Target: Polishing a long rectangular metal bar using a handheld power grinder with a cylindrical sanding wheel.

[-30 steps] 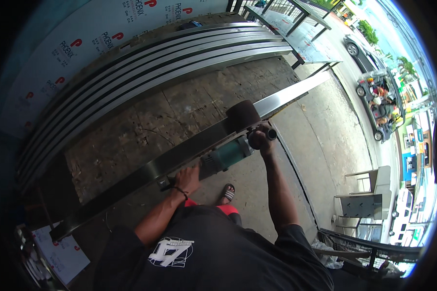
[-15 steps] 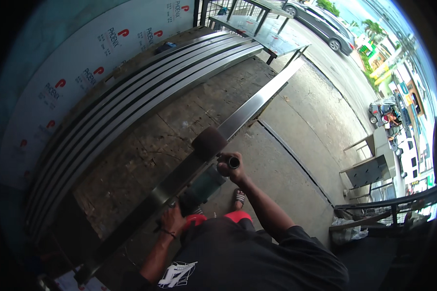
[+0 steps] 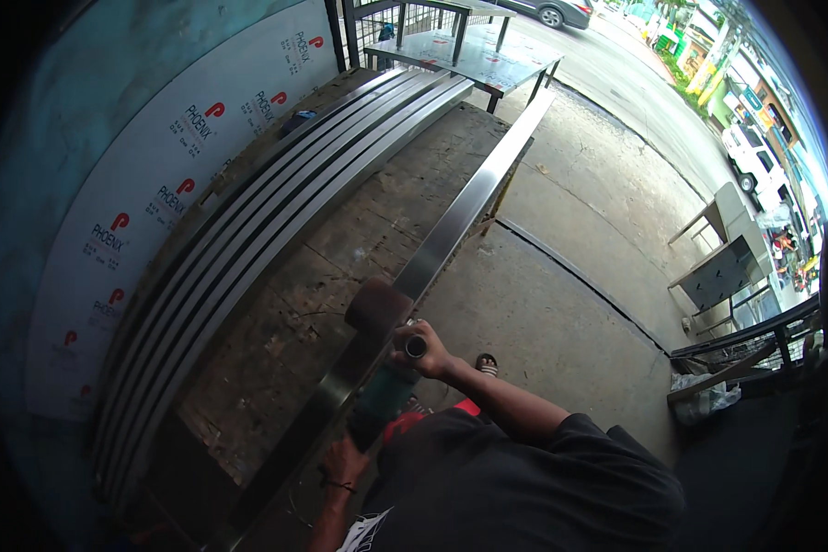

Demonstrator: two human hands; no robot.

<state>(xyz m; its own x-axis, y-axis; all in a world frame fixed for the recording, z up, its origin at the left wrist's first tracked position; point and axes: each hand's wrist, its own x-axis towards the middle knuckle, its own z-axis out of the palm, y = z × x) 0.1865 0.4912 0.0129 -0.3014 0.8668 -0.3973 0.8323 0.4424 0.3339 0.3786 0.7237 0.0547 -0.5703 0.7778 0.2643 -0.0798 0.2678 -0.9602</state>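
A long, shiny rectangular metal tube (image 3: 465, 207) lies along the edge of the worn wooden bench. Across it rests the brown abrasive drum (image 3: 378, 305) of a green hand-held drum polisher (image 3: 383, 401). My right hand (image 3: 421, 350) is closed around the polisher's tubular side handle, close beside the drum. At the rear end of the body, my left hand (image 3: 344, 462) grips the machine; its fingers are partly hidden and in shadow. The drum appears to touch the tube's top face.
Several similar metal tubes (image 3: 276, 198) lie side by side along the wall side of the bench (image 3: 340, 244). A metal-topped table (image 3: 469, 57) stands beyond the far end. Grey tables (image 3: 722, 271) and a plastic bag (image 3: 708, 397) are at right. Vehicles are on the street.
The polisher has moved back along the tube toward the near end, both hands moving with it. My view has shifted, and the dark car has moved farther out of the picture's top.
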